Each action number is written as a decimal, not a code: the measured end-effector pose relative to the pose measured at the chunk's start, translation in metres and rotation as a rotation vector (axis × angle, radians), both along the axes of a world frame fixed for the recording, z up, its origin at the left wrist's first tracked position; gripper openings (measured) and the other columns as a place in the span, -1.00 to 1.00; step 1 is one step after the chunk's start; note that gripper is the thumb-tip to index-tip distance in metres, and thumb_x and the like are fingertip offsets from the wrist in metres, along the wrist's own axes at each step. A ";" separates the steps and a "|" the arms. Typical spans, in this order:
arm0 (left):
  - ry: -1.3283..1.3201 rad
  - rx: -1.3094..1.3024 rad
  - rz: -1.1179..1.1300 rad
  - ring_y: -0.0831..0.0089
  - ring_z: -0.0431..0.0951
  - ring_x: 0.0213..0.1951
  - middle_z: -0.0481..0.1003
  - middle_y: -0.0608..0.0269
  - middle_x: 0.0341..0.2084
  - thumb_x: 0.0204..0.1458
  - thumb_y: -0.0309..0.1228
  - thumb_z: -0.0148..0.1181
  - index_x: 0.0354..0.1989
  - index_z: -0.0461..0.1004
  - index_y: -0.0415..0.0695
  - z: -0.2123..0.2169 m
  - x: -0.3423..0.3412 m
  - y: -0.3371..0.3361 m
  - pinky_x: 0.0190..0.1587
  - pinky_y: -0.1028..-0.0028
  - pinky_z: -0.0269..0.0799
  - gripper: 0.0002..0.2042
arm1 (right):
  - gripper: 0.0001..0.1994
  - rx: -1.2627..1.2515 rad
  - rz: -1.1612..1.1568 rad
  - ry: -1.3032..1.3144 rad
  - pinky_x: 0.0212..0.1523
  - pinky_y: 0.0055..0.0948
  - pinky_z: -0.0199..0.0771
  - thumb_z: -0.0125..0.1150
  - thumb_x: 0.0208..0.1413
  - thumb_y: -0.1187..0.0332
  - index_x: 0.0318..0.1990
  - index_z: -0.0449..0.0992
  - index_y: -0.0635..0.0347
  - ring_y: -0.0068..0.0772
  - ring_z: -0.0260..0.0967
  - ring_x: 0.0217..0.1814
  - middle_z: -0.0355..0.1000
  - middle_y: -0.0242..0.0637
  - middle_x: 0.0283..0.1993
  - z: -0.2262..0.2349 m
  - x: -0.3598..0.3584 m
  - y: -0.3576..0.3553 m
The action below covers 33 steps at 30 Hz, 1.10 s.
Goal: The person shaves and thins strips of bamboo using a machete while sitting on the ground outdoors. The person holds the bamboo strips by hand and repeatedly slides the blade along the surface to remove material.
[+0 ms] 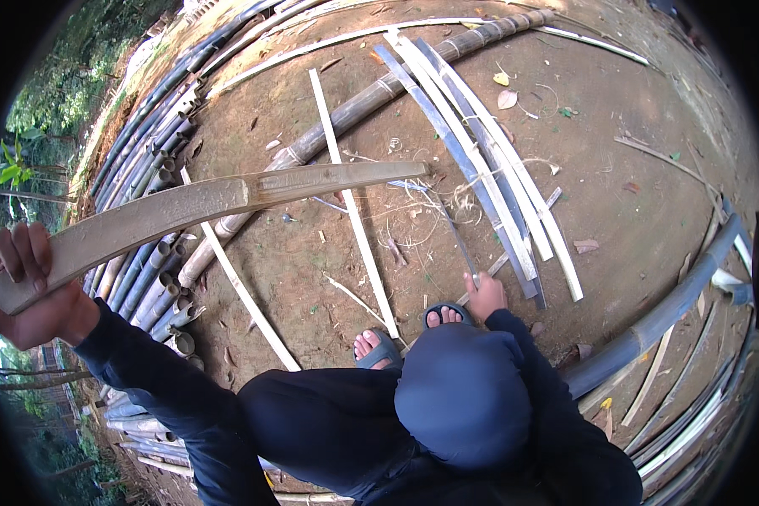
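My left hand [34, 291], raised at the far left, is closed round one end of a wide split bamboo strip [173, 204]. The strip's pale inner face shows, with a node line partway along, and its other end reaches to the middle of the view. Low beside my right foot, my right hand [486, 297] is closed on the handle of a long, thin, dark-bladed knife [454, 229]. Its blade points away from me, over the ground, apart from the strip. Thin curled shavings [472, 198] lie near the blade's far end.
A long bamboo pole [346, 114] lies diagonally across the dirt, with slats [354, 219] over and beside it. Split lengths [481, 160] lie bundled ahead on the right. Bamboo poles [156, 181] are stacked at left; a thick dark pole [641, 325] lies at right.
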<state>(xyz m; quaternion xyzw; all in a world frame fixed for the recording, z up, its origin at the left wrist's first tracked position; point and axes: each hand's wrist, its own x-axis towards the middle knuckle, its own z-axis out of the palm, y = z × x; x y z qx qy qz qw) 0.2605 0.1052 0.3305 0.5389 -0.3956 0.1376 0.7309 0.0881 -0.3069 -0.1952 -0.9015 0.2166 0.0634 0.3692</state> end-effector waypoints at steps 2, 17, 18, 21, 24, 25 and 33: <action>0.007 -0.031 -0.107 0.57 0.10 -0.68 0.12 0.31 -0.65 -0.07 -0.20 0.09 -0.43 0.20 -0.15 -0.006 0.009 0.003 -0.56 0.60 0.06 -0.71 | -0.56 -0.023 -0.029 0.079 -0.23 0.11 0.45 0.07 0.23 0.03 -0.34 0.48 0.33 0.33 0.47 -0.26 0.48 0.25 -0.39 0.004 -0.032 -0.006; -0.088 -0.230 0.343 0.47 0.22 -0.42 0.18 0.27 -0.43 0.22 -0.09 0.04 -0.14 0.28 -0.22 -0.022 -0.032 -0.042 -0.31 0.44 0.21 -0.62 | -0.69 -0.149 0.291 0.015 -0.27 -0.11 0.49 0.12 0.16 0.35 0.06 0.46 0.17 0.16 0.52 -0.25 0.49 0.20 -0.33 0.203 0.029 -0.138; -0.071 -0.246 0.340 0.49 0.19 -0.44 0.16 0.30 -0.45 0.25 -0.14 0.00 -0.10 0.29 -0.24 -0.020 -0.038 -0.054 -0.31 0.45 0.19 -0.65 | -0.69 -0.160 0.321 -0.187 -0.28 -0.12 0.49 0.12 0.16 0.37 0.06 0.47 0.19 0.16 0.51 -0.28 0.49 0.18 -0.33 0.230 0.045 -0.135; -0.051 -0.210 0.099 0.55 0.15 -0.50 0.15 0.33 -0.50 0.26 -0.14 -0.01 -0.16 0.28 -0.21 -0.020 -0.055 -0.063 -0.36 0.50 0.14 -0.67 | -0.67 -0.196 0.357 -0.450 -0.32 -0.15 0.51 0.10 0.16 0.43 0.08 0.44 0.25 0.05 0.52 -0.38 0.51 0.10 -0.35 0.317 0.084 -0.104; -0.091 -0.275 0.186 0.62 0.06 -0.63 0.11 0.40 -0.59 0.29 -0.11 -0.04 -0.37 0.17 -0.06 -0.019 -0.075 -0.070 -0.50 0.56 0.03 -0.69 | -0.62 -0.037 0.441 -0.652 -0.34 -0.25 0.51 0.06 0.13 0.46 0.12 0.40 0.29 -0.18 0.50 -0.48 0.50 0.01 -0.41 0.345 0.110 -0.045; -0.086 -0.311 0.189 0.63 0.04 -0.64 0.10 0.39 -0.59 0.28 -0.16 -0.02 -0.41 0.14 -0.05 -0.019 -0.082 -0.076 -0.51 0.58 0.02 -0.70 | -0.61 0.046 0.466 -0.600 -0.35 -0.27 0.51 0.05 0.11 0.47 0.13 0.40 0.30 -0.25 0.49 -0.50 0.49 -0.02 -0.44 0.355 0.108 -0.025; -0.086 -0.479 0.316 0.63 0.01 -0.67 0.07 0.41 -0.64 0.31 -0.15 -0.08 -0.44 0.11 -0.03 -0.042 -0.105 -0.100 -0.57 0.58 -0.02 -0.69 | -0.66 0.159 0.658 -0.536 -0.18 -0.22 0.52 0.08 0.25 0.39 0.15 0.40 0.28 0.03 0.56 -0.17 0.53 0.11 -0.19 0.345 0.064 0.065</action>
